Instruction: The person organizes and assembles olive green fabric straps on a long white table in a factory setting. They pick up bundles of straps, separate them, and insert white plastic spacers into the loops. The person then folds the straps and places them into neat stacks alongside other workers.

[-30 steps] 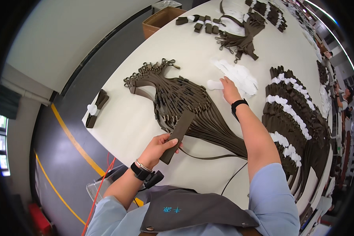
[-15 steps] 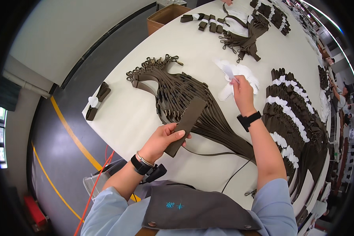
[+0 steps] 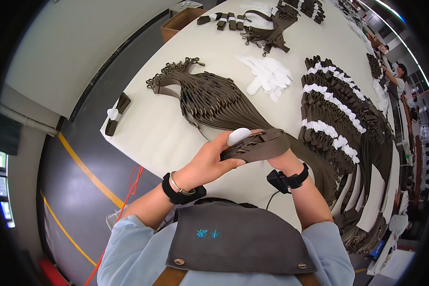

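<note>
A folded bundle of dark brown webbing strap (image 3: 264, 146) is between my two hands, over the front of the pale table (image 3: 140, 136). My left hand (image 3: 206, 162) closes on the bundle's left end, thumb in front. A white paper band (image 3: 239, 136) shows against the strap by those fingers. From behind and below, my right hand (image 3: 287, 162) grips the looped right end; most of its fingers are hidden. Beyond the hands lies a fan of loose straps (image 3: 212, 97) with metal hooks at its far left end. White paper strips (image 3: 270, 76) are heaped to its right.
One banded strap bundle (image 3: 117, 114) lies near the table's left edge. Rows of banded bundles (image 3: 326, 107) cover the right side. More straps (image 3: 274, 31) and a cardboard box (image 3: 178, 24) are at the far end. An orange cable (image 3: 128, 190) hangs at the left.
My right hand has come back from the white paper strips to the strap in my left hand. The folded strap is now turned sideways, with a white paper band at it. The view has shifted.
</note>
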The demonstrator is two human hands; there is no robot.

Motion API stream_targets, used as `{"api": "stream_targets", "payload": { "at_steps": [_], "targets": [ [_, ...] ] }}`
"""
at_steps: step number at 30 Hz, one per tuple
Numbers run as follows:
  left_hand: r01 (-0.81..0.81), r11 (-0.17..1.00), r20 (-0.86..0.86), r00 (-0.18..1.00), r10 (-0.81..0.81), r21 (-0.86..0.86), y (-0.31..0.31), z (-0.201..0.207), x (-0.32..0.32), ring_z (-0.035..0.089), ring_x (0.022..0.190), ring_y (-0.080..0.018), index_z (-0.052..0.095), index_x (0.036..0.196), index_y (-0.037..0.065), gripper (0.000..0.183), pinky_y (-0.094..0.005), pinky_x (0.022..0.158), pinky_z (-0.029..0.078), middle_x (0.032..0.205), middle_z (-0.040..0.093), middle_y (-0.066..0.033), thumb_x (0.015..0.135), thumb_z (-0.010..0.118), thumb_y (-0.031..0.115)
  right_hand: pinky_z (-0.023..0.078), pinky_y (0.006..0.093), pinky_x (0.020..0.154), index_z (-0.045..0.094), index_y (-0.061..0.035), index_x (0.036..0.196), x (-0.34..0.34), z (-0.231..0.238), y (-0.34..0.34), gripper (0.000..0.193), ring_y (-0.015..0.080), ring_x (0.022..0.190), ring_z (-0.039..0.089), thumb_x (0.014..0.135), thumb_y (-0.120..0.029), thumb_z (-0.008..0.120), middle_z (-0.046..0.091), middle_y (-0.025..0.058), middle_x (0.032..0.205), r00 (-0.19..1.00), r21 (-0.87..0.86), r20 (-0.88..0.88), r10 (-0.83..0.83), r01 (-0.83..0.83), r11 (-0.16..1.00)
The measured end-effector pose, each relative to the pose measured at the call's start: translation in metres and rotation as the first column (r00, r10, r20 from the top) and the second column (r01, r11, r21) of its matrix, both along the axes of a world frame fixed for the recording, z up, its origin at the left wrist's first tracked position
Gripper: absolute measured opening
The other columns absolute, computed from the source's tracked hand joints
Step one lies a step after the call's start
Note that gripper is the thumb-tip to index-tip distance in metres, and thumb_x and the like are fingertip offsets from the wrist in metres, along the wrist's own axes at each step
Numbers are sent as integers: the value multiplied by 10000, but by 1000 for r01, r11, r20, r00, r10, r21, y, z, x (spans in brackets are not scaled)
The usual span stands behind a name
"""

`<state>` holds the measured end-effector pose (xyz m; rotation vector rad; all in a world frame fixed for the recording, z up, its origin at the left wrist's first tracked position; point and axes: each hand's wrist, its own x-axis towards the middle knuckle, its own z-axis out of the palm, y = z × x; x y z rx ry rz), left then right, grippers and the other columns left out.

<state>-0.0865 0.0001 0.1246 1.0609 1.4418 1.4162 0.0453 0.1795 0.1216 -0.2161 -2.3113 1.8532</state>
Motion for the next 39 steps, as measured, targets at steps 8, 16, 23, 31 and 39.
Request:
{"api": "stream_targets", "payload": {
  "at_steps": [8,16,23,31,39],
  "targets": [
    [-31,995,-186,982,12,-97,-32,20,11,554,825,-74,512,1188,-42,397,-248,706,469,916,611,-35,842,686,46,493,276,734,595,12,1087,61,17,-37,236,150,882,620,870,44,508,634,85,916,992,197,46,-121,110,974],
    [17,989,-273,960,-57,-146,-50,12,24,605,694,-196,555,1134,-15,377,-307,639,477,794,640,-123,816,694,130,510,342,713,645,-80,1101,94,33,-74,361,272,860,644,779,65,568,669,107,986,992,479,17,125,-118,870],
    [78,979,-521,837,-166,-187,-62,12,45,623,689,-316,579,1099,14,359,-361,655,500,809,652,-182,789,703,145,402,277,523,648,-63,795,88,33,-96,165,189,622,470,668,-44,751,465,27,742,925,758,-378,-25,325,565],
    [126,984,-672,719,-179,-127,-68,6,58,630,779,-376,572,1095,9,374,-416,685,495,832,656,-189,766,705,128,450,250,711,631,32,801,93,6,-101,176,118,803,545,825,-121,713,593,58,998,947,14,111,-301,301,953],
    [147,969,-646,724,-244,-201,-72,7,62,624,742,-398,418,1147,31,472,-451,639,477,802,654,-195,774,696,113,428,253,665,609,48,711,96,13,-100,224,113,745,514,831,-123,687,593,89,988,949,-13,229,-217,226,974]
  ]
}}
